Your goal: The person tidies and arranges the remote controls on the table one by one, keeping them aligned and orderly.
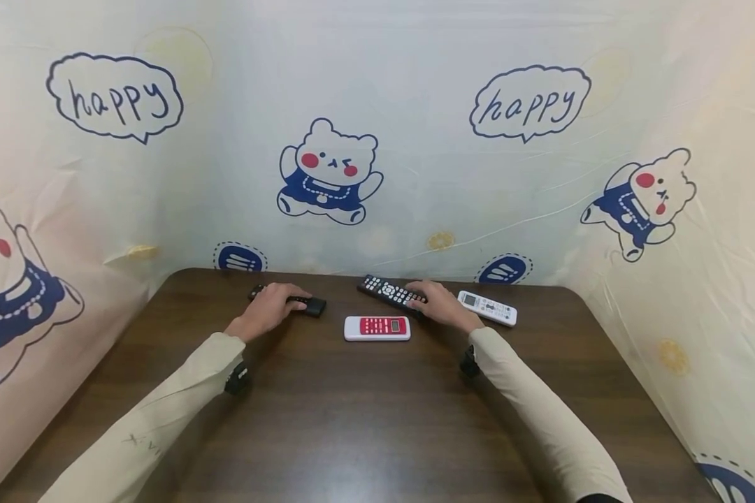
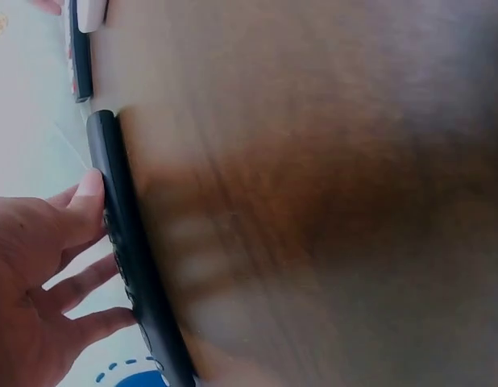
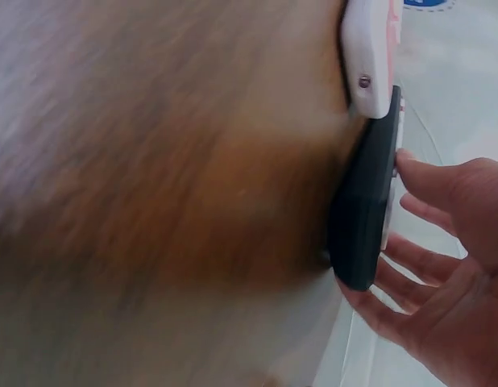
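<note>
My left hand [image 1: 269, 307] lies over a slim black remote control [image 1: 315, 307] at the back left of the table. In the left wrist view its thumb and spread fingers touch the button side of that remote. The right hand [image 1: 445, 307] rests at the near right end of a black remote control with white buttons [image 1: 385, 289], which lies slantwise. Thumb and fingers there touch it without closing round it in the right wrist view. Between the hands, nearer me, is a white remote control with a red panel [image 1: 377, 328].
A white remote control with a small screen [image 1: 487, 308] lies just beyond the right hand. The brown wooden table [image 1: 365, 419] meets a hanging printed cloth [image 1: 415, 188] at its back and sides.
</note>
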Tool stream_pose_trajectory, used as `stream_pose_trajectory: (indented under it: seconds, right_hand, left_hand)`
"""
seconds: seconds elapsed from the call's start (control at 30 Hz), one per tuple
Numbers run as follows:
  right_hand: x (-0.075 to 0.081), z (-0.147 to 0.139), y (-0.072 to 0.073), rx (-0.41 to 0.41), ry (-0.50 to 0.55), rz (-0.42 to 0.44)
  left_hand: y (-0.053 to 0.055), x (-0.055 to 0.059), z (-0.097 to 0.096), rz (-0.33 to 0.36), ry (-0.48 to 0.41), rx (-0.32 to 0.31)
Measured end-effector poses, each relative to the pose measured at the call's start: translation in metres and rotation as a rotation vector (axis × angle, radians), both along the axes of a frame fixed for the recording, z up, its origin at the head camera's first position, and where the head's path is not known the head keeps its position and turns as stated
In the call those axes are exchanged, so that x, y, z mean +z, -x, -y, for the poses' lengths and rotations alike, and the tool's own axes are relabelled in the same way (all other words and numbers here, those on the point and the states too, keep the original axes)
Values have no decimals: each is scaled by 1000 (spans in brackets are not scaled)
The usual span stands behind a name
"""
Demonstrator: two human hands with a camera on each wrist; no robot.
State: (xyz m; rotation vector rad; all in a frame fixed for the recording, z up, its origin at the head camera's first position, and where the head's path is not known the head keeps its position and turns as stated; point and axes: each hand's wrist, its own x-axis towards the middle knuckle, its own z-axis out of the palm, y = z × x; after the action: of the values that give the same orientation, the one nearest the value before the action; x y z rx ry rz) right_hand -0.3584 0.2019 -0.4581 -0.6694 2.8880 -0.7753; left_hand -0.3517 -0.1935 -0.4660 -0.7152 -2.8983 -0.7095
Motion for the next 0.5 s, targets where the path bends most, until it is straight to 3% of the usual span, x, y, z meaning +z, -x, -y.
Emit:
stream_pose_trajectory:
  seconds: [0.2, 0.5]
  right_hand:
    - [2, 6, 8, -8, 17, 80]
    - [22, 18, 25, 5, -106, 235]
  left_hand:
    - [0, 2, 0, 23, -13, 10]
    - [3, 3, -2, 25, 11, 5]
